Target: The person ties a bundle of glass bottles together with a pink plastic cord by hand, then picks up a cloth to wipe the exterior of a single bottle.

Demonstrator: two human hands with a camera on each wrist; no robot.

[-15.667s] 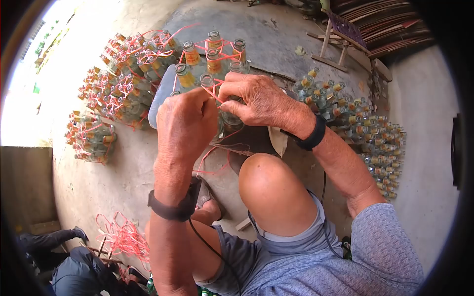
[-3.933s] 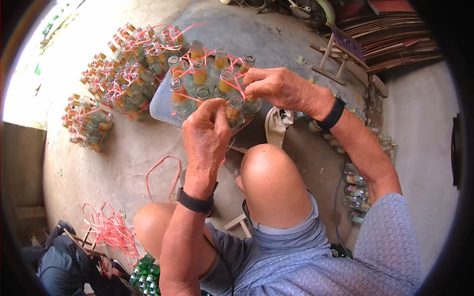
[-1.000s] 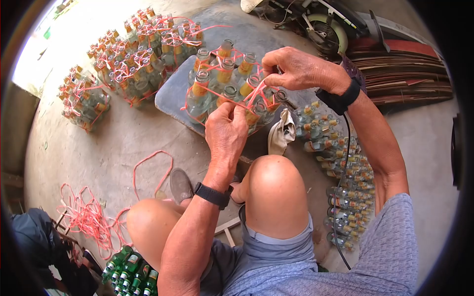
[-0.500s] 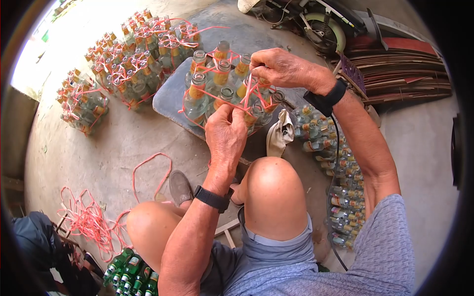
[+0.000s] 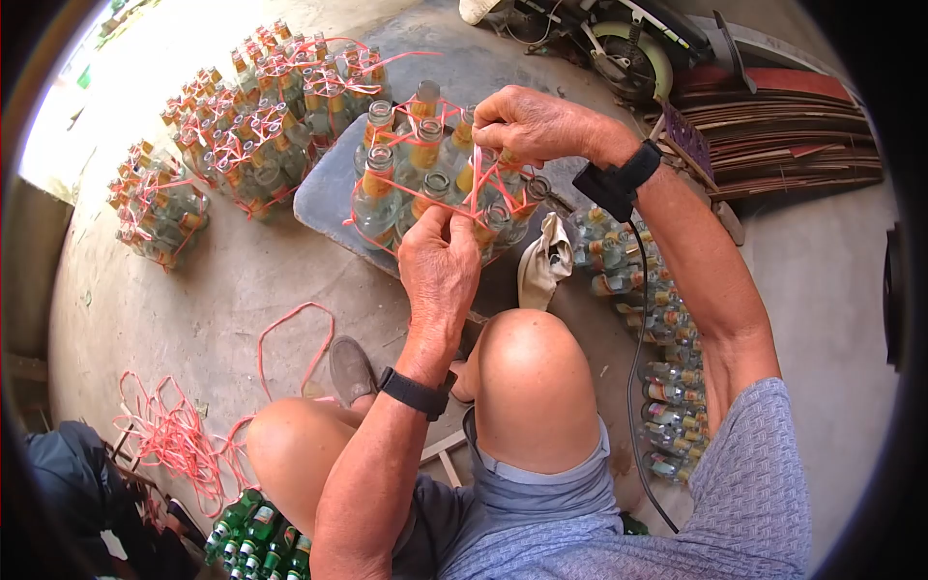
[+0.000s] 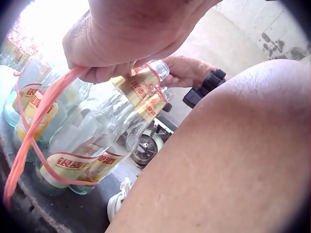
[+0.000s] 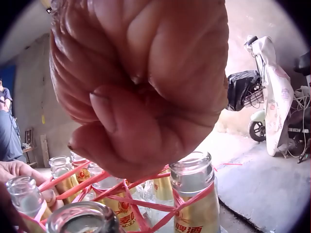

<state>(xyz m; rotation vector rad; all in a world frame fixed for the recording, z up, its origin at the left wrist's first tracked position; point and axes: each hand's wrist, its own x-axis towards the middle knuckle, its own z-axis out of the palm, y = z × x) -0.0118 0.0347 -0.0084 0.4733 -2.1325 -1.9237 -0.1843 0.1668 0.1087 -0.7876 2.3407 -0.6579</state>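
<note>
A cluster of clear glass bottles with yellow neck labels stands on a grey slab, laced together with pink plastic strap. My left hand grips the strap at the near side of the cluster; in the left wrist view the strap runs down from the curled fingers around the bottles. My right hand pinches the strap above the far right bottle necks. In the right wrist view my closed right hand hangs over the strapped necks.
Tied bundles of bottles stand at the far left, another bundle further left. Loose bottles lie along the right. Pink strap coils and green bottles lie near my left leg. A white cloth lies by my knee.
Over the last second my right hand has drawn the strap left and slightly up over the bottle necks. My left hand has kept its grip at the near side.
</note>
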